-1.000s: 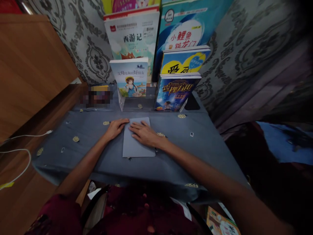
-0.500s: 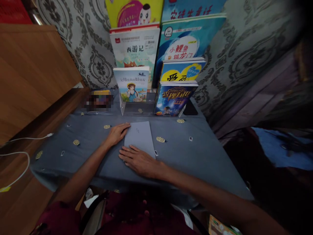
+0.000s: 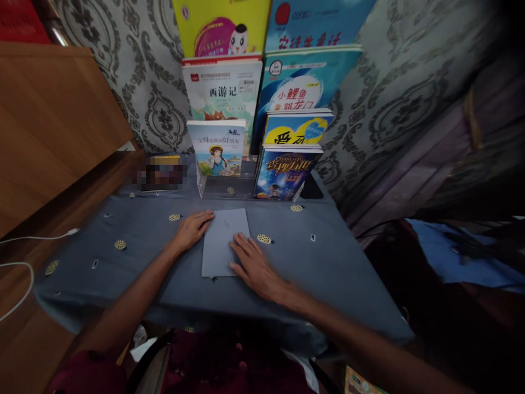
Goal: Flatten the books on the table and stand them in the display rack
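Observation:
A plain pale rectangle of paper (image 3: 221,249) lies flat on the cloth-covered table in front of me, with a small faint mark in its upper part. Whether it is a single sheet, folded or a thin booklet, I cannot tell. At its upper left edge rest the fingertips of my left hand (image 3: 192,231), the palm down on the cloth. My right hand (image 3: 255,266) lies palm down across the paper's right edge, fingers stretched out and slightly spread, the thumb pointing to its lower part. Neither hand grips anything.
Behind the paper, a clear stand (image 3: 227,189) holds several upright children's books, among them a dark blue one (image 3: 285,175). A black flat object (image 3: 312,187) lies behind its right side. A blurred-out item (image 3: 159,174) is at the back left. White cables (image 3: 36,236) run along the left.
My right hand has slid from the paper's lower edge to its right side, uncovering the bottom part. My left hand stays at the upper left edge. The view has shifted slightly.

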Demonstrator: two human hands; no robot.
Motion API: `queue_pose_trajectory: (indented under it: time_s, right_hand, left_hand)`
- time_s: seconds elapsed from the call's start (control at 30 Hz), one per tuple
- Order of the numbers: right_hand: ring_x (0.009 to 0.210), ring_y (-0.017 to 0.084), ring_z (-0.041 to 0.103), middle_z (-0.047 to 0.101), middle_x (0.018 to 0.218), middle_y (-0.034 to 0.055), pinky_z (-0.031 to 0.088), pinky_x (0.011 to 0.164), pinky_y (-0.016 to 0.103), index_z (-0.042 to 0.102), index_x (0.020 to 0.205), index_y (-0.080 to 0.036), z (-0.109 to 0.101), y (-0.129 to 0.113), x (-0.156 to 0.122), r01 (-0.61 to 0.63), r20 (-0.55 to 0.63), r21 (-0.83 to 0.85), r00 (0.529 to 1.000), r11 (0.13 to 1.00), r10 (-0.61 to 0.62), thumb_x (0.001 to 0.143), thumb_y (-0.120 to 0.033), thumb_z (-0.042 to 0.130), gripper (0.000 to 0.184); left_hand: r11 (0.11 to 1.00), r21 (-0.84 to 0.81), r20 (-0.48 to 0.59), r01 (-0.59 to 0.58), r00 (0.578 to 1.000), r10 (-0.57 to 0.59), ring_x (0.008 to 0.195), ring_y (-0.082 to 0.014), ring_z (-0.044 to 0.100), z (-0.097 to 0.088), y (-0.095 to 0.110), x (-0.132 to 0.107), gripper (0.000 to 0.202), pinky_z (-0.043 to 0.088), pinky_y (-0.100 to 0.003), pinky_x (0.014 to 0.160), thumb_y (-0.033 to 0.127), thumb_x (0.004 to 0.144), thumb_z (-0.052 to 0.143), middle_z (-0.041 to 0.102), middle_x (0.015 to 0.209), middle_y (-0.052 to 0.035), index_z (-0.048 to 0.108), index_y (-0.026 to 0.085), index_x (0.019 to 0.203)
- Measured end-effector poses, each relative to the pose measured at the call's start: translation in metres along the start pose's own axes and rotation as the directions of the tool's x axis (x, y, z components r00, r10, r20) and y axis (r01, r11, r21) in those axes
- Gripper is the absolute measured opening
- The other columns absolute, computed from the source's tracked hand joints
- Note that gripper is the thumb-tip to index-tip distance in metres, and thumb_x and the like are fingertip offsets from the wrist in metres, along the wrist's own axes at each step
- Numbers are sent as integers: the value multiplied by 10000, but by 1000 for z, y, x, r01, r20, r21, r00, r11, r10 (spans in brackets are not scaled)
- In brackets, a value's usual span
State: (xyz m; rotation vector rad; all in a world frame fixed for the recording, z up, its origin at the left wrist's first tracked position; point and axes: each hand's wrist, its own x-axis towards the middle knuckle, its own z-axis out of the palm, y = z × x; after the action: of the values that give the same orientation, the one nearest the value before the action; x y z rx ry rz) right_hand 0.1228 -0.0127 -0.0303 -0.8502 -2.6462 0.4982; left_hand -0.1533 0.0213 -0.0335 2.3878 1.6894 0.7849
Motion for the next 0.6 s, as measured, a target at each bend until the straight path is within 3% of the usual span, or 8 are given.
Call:
queue_pose_trajectory:
  time_s: [0.23,0.4,0.5,0.6]
  right_hand:
    - [1510,360,209,279,1597,268,254,1214,550,406,1485,-12,-2,19,39,-243,-37,-129,970,961,240,989,-393,475,629]
    - [1500,348,258,335,1589,224,276,1212,537,424,1493,-56,5,24,42,-220,-106,-130,973,967,207,980,-374,472,605]
    - [1500,347,258,340,1589,212,283,1210,541,422,1499,-66,10,30,39,-203,-136,-114,973,973,187,980,-384,468,611]
    - [1497,353,264,323,1594,214,289,1207,545,423,1500,-63,12,35,36,-188,-151,-97,973,977,172,981,-390,465,614]
  left_hand:
    - [974,96,-77,204,977,-197,1258,-281,595,2,17,-2,343,455,-466,1091,230,932,510,661,1317,-131,639,169,1245]
    - [933,-162,-111,322,933,-341,1199,-297,612,8,26,3,413,449,-481,1071,207,862,554,678,1272,-131,619,177,1269]
    - [747,-529,-95,403,846,-524,1175,-280,628,10,27,7,477,470,-435,1041,216,792,632,691,1235,-123,605,185,1268]
    - [350,-841,95,413,749,-656,1093,-269,674,13,32,2,635,541,-369,903,272,728,740,694,1217,-118,550,200,1330]
